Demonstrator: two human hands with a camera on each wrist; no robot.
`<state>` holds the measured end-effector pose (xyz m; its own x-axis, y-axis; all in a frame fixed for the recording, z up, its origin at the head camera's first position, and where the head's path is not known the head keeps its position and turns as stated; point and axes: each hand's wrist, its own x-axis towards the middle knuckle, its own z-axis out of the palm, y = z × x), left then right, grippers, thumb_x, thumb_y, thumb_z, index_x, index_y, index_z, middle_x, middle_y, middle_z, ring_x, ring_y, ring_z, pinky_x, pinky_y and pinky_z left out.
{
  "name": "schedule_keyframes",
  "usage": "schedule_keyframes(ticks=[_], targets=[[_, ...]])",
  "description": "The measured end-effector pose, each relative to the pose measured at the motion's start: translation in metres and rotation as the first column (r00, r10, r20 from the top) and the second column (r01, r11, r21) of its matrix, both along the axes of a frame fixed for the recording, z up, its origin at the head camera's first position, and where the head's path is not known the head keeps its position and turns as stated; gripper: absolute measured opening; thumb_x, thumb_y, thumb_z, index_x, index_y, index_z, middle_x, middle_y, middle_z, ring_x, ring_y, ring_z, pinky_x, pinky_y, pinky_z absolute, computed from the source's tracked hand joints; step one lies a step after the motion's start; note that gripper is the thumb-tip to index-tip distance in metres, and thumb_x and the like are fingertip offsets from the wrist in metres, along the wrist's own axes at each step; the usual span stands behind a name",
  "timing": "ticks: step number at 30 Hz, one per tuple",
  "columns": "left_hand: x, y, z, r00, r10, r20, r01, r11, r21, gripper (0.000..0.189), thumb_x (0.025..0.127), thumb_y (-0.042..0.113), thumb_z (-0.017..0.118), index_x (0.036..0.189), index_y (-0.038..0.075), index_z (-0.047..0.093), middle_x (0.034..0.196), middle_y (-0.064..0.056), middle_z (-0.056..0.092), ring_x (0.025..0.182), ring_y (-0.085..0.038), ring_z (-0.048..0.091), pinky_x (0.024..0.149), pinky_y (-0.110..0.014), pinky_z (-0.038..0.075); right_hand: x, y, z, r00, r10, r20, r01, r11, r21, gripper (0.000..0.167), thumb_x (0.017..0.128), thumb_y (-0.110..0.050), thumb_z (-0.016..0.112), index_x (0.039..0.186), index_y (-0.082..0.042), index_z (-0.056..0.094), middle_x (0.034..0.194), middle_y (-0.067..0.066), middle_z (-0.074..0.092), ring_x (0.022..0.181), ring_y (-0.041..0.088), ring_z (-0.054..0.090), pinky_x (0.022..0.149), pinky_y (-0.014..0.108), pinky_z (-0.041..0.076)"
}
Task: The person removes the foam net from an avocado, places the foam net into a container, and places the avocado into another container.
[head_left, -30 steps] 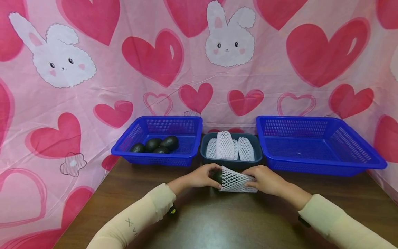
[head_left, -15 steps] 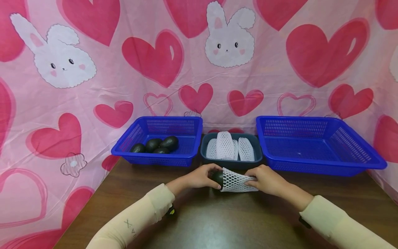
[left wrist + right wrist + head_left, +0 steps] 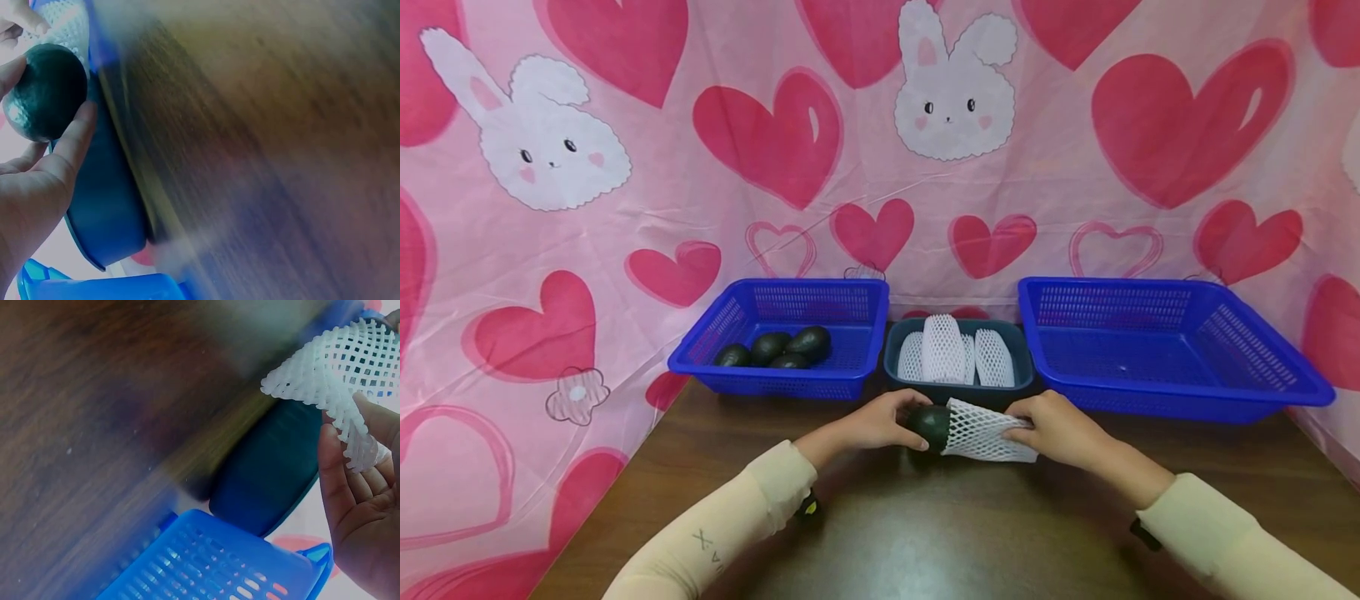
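Note:
A dark green avocado is gripped at its left end by my left hand, thumb in front and fingers behind. Its right end sits inside a white foam net sleeve. My right hand pinches the loose right end of that sleeve. In the left wrist view, the bare rounded end of the avocado shows between thumb and fingers. The right wrist view has the open mesh end of the sleeve folded between thumb and fingers. Both hands are just in front of the dark teal tub.
The dark teal tub holds several white net sleeves. At the left, a blue basket contains several avocados. Another blue basket stands at the right on the brown wooden table. A pink heart-patterned cloth hangs behind.
The sleeve and my right hand have shifted rightward, baring more of the avocado. The avocado has moved slightly right, still in my left hand.

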<state>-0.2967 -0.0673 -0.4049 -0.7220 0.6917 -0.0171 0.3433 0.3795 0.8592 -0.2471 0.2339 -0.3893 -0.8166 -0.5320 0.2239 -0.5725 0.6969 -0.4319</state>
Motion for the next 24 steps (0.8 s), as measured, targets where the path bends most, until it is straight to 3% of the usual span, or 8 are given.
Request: schedule_keyframes(ticks=[10,24], targets=[[0.000,-0.004,0.005,0.999,0.005,0.033,-0.006,0.999,0.032,0.054,0.078,0.009,0.080,0.126,0.003,0.055,0.109,-0.005,0.062,0.096,-0.015,0.061,0.084,-0.027,0.049,0.003,0.008,0.007,0.997,-0.072,-0.014,0.072,0.997,0.009,0.007,0.081,-0.015,0.079,0.085,-0.013,0.074,0.066,-0.014,0.054,0.056,0.002,0.044,0.051,0.023,0.040],[0.001,-0.013,0.009,0.999,0.029,0.017,-0.030,0.999,0.019,0.055,0.079,0.012,0.079,0.127,0.004,0.055,0.111,-0.006,0.062,0.099,-0.017,0.060,0.087,-0.030,0.048,0.010,0.011,0.024,0.987,-0.157,-0.045,0.159,0.987,0.036,0.007,0.082,-0.016,0.078,0.085,-0.011,0.074,0.063,-0.012,0.053,0.053,0.005,0.043,0.051,0.025,0.039]])
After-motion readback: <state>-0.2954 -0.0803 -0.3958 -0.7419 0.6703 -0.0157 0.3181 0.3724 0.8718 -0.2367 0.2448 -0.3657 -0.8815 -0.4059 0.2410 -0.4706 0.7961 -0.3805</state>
